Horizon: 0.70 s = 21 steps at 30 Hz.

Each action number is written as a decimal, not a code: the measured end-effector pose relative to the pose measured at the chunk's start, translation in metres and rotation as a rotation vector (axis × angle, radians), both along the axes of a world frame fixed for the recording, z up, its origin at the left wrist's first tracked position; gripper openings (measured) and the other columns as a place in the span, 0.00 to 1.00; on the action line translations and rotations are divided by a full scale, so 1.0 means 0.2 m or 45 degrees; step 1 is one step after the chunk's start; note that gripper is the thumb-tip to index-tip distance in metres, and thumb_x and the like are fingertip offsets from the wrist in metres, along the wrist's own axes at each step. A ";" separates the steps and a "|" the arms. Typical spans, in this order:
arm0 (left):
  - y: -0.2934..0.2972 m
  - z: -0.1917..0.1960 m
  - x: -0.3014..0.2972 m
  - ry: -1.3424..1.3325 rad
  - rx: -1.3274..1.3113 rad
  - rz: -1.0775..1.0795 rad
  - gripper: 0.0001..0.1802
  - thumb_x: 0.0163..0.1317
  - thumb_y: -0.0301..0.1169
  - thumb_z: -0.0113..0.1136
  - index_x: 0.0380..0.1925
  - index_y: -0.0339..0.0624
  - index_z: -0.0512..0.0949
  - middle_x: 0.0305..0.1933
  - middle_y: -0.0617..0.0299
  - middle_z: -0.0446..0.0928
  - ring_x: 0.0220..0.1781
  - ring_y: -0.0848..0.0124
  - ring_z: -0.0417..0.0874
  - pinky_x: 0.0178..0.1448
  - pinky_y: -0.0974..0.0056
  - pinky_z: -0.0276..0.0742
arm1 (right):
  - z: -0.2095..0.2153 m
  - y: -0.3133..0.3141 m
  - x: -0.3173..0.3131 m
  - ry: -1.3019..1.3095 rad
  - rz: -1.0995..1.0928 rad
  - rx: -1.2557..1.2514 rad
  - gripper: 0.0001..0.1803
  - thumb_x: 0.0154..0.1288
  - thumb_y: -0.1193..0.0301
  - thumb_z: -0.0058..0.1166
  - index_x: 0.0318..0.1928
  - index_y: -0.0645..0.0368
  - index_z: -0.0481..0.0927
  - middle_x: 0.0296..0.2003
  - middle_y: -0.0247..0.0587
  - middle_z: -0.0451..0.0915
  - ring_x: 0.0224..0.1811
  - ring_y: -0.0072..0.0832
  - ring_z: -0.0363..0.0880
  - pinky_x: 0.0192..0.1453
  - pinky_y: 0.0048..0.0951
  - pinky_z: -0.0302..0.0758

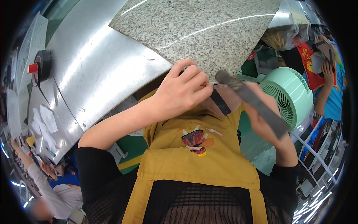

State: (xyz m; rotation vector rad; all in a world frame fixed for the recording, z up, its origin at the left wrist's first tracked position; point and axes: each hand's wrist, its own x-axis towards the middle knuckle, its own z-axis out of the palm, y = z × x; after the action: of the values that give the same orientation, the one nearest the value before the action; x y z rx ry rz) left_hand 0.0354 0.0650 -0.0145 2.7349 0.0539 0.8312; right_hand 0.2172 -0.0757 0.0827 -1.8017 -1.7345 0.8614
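Note:
My left hand (182, 89) is closed at the near edge of the granite slab, fingers curled over a brownish leather-like piece (234, 98) with a black strip (221, 101) across it. That piece hangs over the slab's edge against my mustard apron (164, 160). Just to the right, my right hand (258, 122) is wrapped round a hammer whose dark grey head (261, 106) has one rounded end and one long flat end. The rounded end is beside my left fingertips, above the piece. The hammer's handle is hidden under its head and my hand.
The speckled granite slab (201, 33) lies on a shiny metal table (89, 63). A black tape roll with a red core (41, 67) and white scraps (44, 123) are at left. A mint-green fan (289, 89) stands close at right. Co-workers sit on both sides, beside a metal rack (317, 156).

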 end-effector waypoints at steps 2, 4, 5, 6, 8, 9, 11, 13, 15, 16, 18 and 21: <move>0.00 0.00 -0.01 0.021 -0.003 -0.003 0.12 0.47 0.29 0.61 0.35 0.46 0.78 0.33 0.67 0.70 0.40 0.69 0.73 0.57 0.57 0.70 | 0.00 0.02 -0.01 0.072 -0.016 -0.160 0.12 0.67 0.77 0.46 0.50 0.67 0.71 0.34 0.45 0.75 0.32 0.32 0.73 0.39 0.29 0.71; 0.00 0.00 -0.01 0.014 0.002 -0.011 0.12 0.47 0.29 0.60 0.35 0.46 0.78 0.33 0.67 0.70 0.40 0.69 0.73 0.57 0.57 0.69 | 0.05 0.03 -0.01 0.151 -0.096 -0.181 0.13 0.67 0.77 0.46 0.50 0.67 0.71 0.35 0.46 0.76 0.32 0.34 0.74 0.39 0.29 0.71; -0.01 -0.01 -0.01 0.009 0.007 -0.008 0.12 0.47 0.29 0.60 0.35 0.46 0.78 0.33 0.67 0.70 0.40 0.69 0.73 0.58 0.56 0.69 | 0.05 0.02 -0.01 0.088 -0.052 -0.168 0.19 0.61 0.78 0.50 0.54 0.63 0.69 0.40 0.48 0.77 0.37 0.41 0.77 0.40 0.34 0.74; -0.01 -0.01 -0.02 0.003 0.012 -0.004 0.12 0.47 0.29 0.60 0.35 0.46 0.78 0.33 0.67 0.71 0.40 0.69 0.73 0.58 0.56 0.69 | 0.05 0.02 -0.01 0.024 -0.012 -0.152 0.26 0.56 0.79 0.53 0.58 0.59 0.68 0.44 0.50 0.77 0.42 0.48 0.80 0.41 0.38 0.77; -0.02 0.00 -0.02 0.018 0.021 0.033 0.12 0.47 0.29 0.61 0.35 0.46 0.78 0.33 0.67 0.71 0.41 0.68 0.73 0.59 0.55 0.67 | 0.06 0.02 -0.03 -0.112 0.034 -0.017 0.24 0.57 0.77 0.54 0.56 0.59 0.68 0.41 0.51 0.78 0.40 0.49 0.80 0.40 0.39 0.77; -0.02 0.01 -0.01 0.019 0.028 0.042 0.11 0.47 0.28 0.62 0.34 0.47 0.78 0.34 0.67 0.71 0.41 0.68 0.74 0.60 0.54 0.67 | -0.02 0.01 -0.03 -0.136 0.089 -0.165 0.20 0.58 0.74 0.54 0.52 0.60 0.69 0.39 0.51 0.78 0.38 0.48 0.80 0.37 0.41 0.76; 0.00 0.02 -0.02 0.084 -0.200 0.077 0.11 0.47 0.28 0.64 0.33 0.47 0.79 0.34 0.67 0.72 0.42 0.67 0.74 0.61 0.54 0.66 | -0.02 0.00 -0.06 -0.174 0.077 -0.154 0.19 0.58 0.72 0.54 0.50 0.61 0.69 0.37 0.51 0.77 0.38 0.49 0.79 0.36 0.42 0.75; 0.03 0.01 -0.03 0.107 -0.340 0.074 0.11 0.46 0.26 0.66 0.31 0.48 0.79 0.34 0.68 0.73 0.43 0.66 0.73 0.60 0.53 0.66 | -0.02 0.00 -0.06 -0.129 0.049 -0.182 0.19 0.59 0.74 0.51 0.52 0.62 0.69 0.40 0.52 0.78 0.40 0.50 0.79 0.39 0.39 0.75; 0.03 0.00 -0.03 0.064 -0.257 0.039 0.11 0.45 0.26 0.65 0.32 0.48 0.78 0.34 0.68 0.72 0.43 0.66 0.73 0.60 0.53 0.67 | -0.01 0.00 -0.04 -0.012 0.005 -0.222 0.20 0.60 0.80 0.47 0.55 0.64 0.70 0.44 0.53 0.78 0.44 0.52 0.78 0.44 0.35 0.75; 0.03 -0.01 -0.03 0.043 -0.215 0.021 0.11 0.45 0.27 0.65 0.32 0.48 0.78 0.33 0.68 0.72 0.43 0.67 0.73 0.60 0.53 0.67 | 0.00 0.01 -0.03 0.030 -0.007 -0.231 0.20 0.61 0.80 0.47 0.55 0.64 0.70 0.45 0.54 0.78 0.45 0.52 0.78 0.45 0.34 0.75; 0.02 -0.02 -0.04 0.012 -0.101 0.023 0.11 0.45 0.27 0.63 0.32 0.48 0.78 0.33 0.68 0.71 0.42 0.68 0.73 0.59 0.54 0.68 | 0.03 0.02 -0.03 0.112 -0.044 -0.249 0.20 0.62 0.81 0.47 0.56 0.65 0.70 0.47 0.55 0.78 0.47 0.52 0.78 0.47 0.32 0.75; 0.01 -0.02 -0.04 -0.013 0.020 0.032 0.11 0.44 0.29 0.61 0.32 0.48 0.78 0.33 0.69 0.71 0.41 0.69 0.73 0.59 0.54 0.69 | 0.05 0.01 -0.04 0.048 -0.095 -0.221 0.19 0.62 0.81 0.47 0.55 0.65 0.70 0.46 0.56 0.78 0.46 0.50 0.79 0.47 0.30 0.74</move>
State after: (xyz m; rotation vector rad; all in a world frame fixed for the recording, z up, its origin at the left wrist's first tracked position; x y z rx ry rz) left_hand 0.0279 0.0676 -0.0176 2.7496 0.0807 0.8560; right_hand 0.2084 -0.0739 0.0923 -1.9346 -1.6012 1.0349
